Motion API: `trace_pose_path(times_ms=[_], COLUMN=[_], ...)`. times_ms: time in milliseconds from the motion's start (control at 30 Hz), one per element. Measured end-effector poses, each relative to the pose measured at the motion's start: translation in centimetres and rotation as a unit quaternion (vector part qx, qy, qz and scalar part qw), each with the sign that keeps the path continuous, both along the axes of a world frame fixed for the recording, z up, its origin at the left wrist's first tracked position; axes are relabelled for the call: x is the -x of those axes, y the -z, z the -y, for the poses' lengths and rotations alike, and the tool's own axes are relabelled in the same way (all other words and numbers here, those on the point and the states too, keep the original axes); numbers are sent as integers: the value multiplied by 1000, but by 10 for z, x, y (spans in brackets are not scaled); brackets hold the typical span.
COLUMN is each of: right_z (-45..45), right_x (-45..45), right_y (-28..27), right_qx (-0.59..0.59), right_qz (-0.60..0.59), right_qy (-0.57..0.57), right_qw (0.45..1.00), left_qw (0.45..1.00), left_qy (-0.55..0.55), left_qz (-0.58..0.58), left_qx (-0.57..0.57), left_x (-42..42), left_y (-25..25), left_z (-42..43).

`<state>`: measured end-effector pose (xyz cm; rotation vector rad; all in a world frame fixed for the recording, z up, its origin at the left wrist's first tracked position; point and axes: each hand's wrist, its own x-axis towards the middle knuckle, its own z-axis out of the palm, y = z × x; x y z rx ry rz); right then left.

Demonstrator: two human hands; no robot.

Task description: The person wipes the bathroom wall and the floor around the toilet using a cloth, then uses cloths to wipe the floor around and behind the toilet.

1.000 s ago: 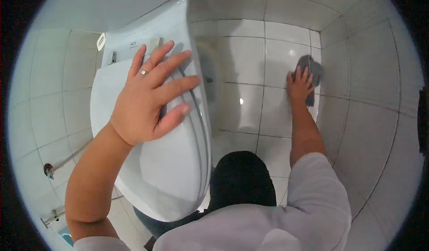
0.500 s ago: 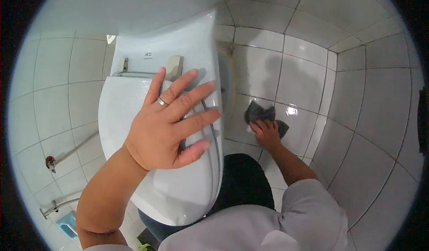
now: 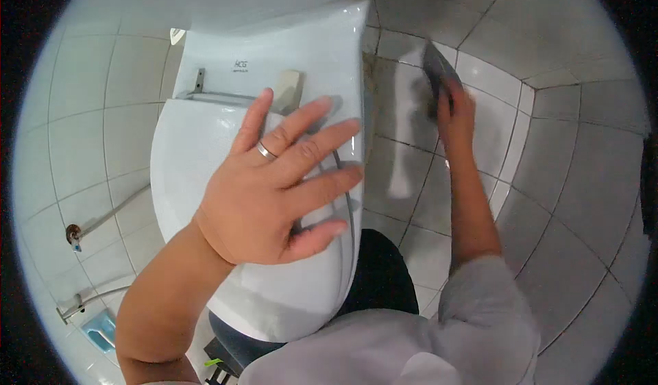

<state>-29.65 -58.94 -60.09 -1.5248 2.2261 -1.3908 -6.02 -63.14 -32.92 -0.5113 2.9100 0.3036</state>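
My left hand lies spread on the closed lid of the white toilet, fingers reaching its right edge and a ring on one finger. Over on the right, my right hand is closed on a dark grey cloth near the far part of the tiled floor. The cloth hangs out ahead of the fingers and looks blurred; whether it touches the floor I cannot tell. Part of the grip is hidden by the back of the hand.
Tiled walls close in on the right. At the left are a wall valve with a hose, a metal bar and a light-blue holder. A dark object with a green strip sits at the bottom. The white tank overhangs the top.
My right hand has moved the cloth forward and right, from beside the toilet to the far floor. My left hand stays on the lid; the view has shifted slightly.
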Motion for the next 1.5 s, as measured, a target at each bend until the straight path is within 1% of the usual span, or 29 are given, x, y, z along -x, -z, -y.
trace_pose_path(times_ms=[67, 133, 233, 367, 400, 433, 467, 533, 600, 633, 700, 733, 800, 833, 867, 900, 933, 967, 1000, 1100, 1133, 1167, 1200, 1233, 1300, 1367, 1400, 1467, 1500], right_z=[-76, -139, -144, -7, 33, 70, 100, 162, 201, 196, 164, 147, 94, 67, 39, 13, -10, -30, -43, -20, 7, 38, 60, 85, 139, 153, 156, 159, 155], right_x=[-25, -83, -118, -99, -87, -78, -70, -61, -70, -69, -64, -55, -27, 5, 39, 55, 101, 138, 157, 135, 124, 82, 64, 26, -32, -67, -69, -63, -54], right_y=[23, 42, 51, 99, 81, 106, 94, 110, 182, 166, 94, 63, 31, 31, 67, 27, 70, 97, 143, 139, 134, 120, 148, 137, 114, 85, 70, 49, 51], right_qx=[-96, -250, -234, -373, -134, -96, -236, -364, 19, 19, -26, -58, -26, 40, 105, -3, 89, 31, -135, -222, -319, -231, 36, 11, -298, -122, -121, -11, 7], right_qz=[58, -73, -99, 53, -185, -187, -243, -290, -108, -109, 97, 243, 271, 154, 228, 219, 133, 93, -114, -231, -111, -141, -267, -202, -50, -116, -115, 116, 276], right_qy=[-115, -245, -306, -136, -82, -70, -168, -257, -264, -261, -313, -229, -93, -51, 18, 106, 84, 167, 387, 439, 356, 336, 208, 195, 47, -99, -100, -226, -184], right_qw=[987, 934, 918, 916, 970, 975, 926, 847, 958, 959, 944, 941, 958, 986, 968, 970, 984, 981, 905, 839, 871, 902, 940, 960, 952, 981, 981, 967, 943], left_qw=[1000, 1000, 1000, 1000, 1000, 1000, 1000, 1000, 1000, 1000, 1000, 1000, 1000, 1000, 1000, 1000, 1000, 999, 999, 999, 999, 999, 999, 999, 999, 999, 999, 999, 999], left_qy=[-9, -11, -15, -21, -19, -19, -20, -18, -14, -16, -16, -18, -15, -18, -21, -19, -21, -22, -23, -21, -25, -28, -24, -18, -13, -9, -9, -10, -9], left_qz=[-9, -9, -10, 3, 3, 6, 9, 13, 15, 19, 18, 21, 16, 18, 22, 17, 19, 24, 25, 38, 41, 43, 44, 45, 50, 47, 48, 46, 42], left_qx=[-12, -12, -11, -6, -5, -3, -2, 0, -2, -2, -2, 1, -5, -5, -5, -7, -5, -4, -5, -4, -5, -3, 1, 3, 9, 3, 4, 3, 2], left_x=[0, -1, 1, 2, 3, 3, 3, 3, 4, 4, 3, 2, 2, 2, 2, 3, 3, 3, 3, 4, 3, 3, 4, 5, 6, 7, 6, 6, 6], left_y=[1, 1, 1, -1, -1, -1, -1, -2, -3, -3, -5, -4, -3, -3, -3, -3, -3, -4, -4, -3, -3, -4, -4, -4, -5, -6, -6, -6, -6], left_z=[0, 1, 2, 0, 0, 0, 0, 0, 1, 2, 2, 2, 1, 2, 2, 2, 2, 2, 2, 1, 1, 3, 4, 3, 1, 0, 0, 1, 1])
